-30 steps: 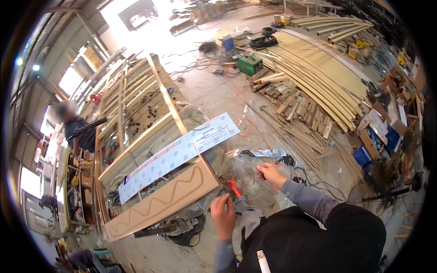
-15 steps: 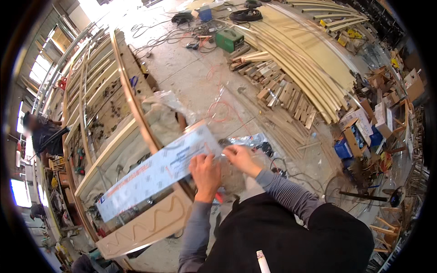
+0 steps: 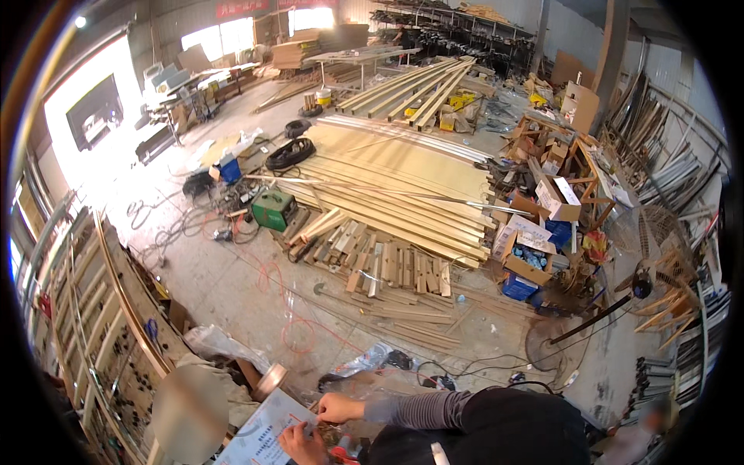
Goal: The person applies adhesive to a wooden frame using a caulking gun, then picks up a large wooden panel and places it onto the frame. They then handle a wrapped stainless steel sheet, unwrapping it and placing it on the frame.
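Observation:
A long white and blue printed sheet [image 3: 260,434] lies at the bottom edge, over a curved wooden frame [image 3: 101,333]. My right hand [image 3: 337,407], in a grey striped sleeve, pinches the sheet's near end. Just below it, my left hand [image 3: 301,443] rests on the same end with its fingers curled. Something red [image 3: 341,448] shows next to my left hand; I cannot tell what it is. My dark torso hides what lies below the hands.
A stack of long pale boards [image 3: 387,178] and short offcuts [image 3: 387,267] fills the middle floor. A green machine box [image 3: 275,209], red cable [image 3: 291,314], black cables [image 3: 465,368], a clear plastic bag [image 3: 217,341], cardboard boxes [image 3: 542,225] and a floor fan [image 3: 554,341] lie around.
The view has tilted up toward the workshop, so my hands and the sheet now sit at the bottom edge. Both hands stay together at the sheet's end.

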Demonstrator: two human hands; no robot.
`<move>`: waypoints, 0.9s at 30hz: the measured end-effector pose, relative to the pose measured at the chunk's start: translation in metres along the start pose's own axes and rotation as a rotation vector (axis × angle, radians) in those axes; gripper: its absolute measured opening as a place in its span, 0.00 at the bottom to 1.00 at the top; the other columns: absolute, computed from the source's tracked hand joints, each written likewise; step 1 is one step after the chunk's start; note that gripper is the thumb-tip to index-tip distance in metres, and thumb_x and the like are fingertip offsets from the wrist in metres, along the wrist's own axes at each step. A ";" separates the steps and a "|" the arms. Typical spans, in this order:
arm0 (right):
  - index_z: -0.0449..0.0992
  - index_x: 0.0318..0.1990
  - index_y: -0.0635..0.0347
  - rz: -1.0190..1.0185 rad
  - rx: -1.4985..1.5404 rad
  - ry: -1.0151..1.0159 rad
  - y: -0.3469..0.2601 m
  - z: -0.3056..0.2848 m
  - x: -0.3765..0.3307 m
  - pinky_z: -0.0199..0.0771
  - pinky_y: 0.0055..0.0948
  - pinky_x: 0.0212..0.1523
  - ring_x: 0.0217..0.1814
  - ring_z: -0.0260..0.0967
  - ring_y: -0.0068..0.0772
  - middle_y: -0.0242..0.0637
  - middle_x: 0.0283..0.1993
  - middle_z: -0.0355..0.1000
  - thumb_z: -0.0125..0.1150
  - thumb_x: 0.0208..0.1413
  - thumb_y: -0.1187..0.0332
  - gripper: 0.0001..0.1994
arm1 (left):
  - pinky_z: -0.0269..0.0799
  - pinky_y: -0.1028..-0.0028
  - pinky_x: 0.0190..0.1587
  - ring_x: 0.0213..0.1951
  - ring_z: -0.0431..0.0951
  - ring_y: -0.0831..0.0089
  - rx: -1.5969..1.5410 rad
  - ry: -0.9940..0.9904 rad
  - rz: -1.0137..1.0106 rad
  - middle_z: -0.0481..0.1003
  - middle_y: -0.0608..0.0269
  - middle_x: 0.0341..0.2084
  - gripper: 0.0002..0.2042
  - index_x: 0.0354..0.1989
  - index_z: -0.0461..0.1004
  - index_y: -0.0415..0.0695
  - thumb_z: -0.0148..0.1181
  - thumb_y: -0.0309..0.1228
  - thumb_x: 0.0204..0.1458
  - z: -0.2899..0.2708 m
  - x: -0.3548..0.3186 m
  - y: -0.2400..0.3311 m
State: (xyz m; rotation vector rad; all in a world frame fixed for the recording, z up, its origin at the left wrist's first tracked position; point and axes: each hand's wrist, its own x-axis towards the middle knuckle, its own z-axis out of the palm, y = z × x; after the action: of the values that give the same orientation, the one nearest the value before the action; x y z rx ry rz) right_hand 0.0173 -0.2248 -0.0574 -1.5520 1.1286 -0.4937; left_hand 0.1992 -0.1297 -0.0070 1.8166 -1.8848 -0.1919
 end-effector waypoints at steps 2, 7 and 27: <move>0.85 0.29 0.62 0.180 0.090 -0.145 -0.015 -0.006 0.000 0.80 0.44 0.36 0.33 0.83 0.46 0.51 0.26 0.81 0.69 0.50 0.57 0.15 | 0.73 0.50 0.45 0.41 0.78 0.46 -0.004 -0.006 0.025 0.81 0.50 0.35 0.08 0.39 0.84 0.47 0.69 0.34 0.53 -0.008 0.002 -0.002; 0.85 0.32 0.65 0.034 -0.337 -0.165 -0.031 -0.014 0.003 0.82 0.50 0.39 0.38 0.84 0.54 0.56 0.30 0.81 0.65 0.49 0.59 0.15 | 0.74 0.49 0.40 0.36 0.78 0.44 -0.025 0.024 0.053 0.80 0.50 0.32 0.09 0.38 0.84 0.50 0.72 0.32 0.48 0.001 0.000 -0.022; 0.86 0.32 0.61 -0.082 -0.348 -0.192 -0.009 0.002 0.015 0.79 0.41 0.33 0.28 0.81 0.38 0.43 0.26 0.82 0.65 0.60 0.54 0.18 | 0.72 0.56 0.48 0.42 0.77 0.52 -0.105 0.131 -0.014 0.79 0.57 0.35 0.14 0.39 0.85 0.47 0.78 0.32 0.43 -0.003 -0.011 -0.018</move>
State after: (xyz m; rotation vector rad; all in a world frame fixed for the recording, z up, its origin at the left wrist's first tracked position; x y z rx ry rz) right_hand 0.0294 -0.2367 -0.0532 -1.9090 1.0433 -0.2009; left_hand 0.2163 -0.1198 -0.0158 1.7300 -1.7399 -0.1697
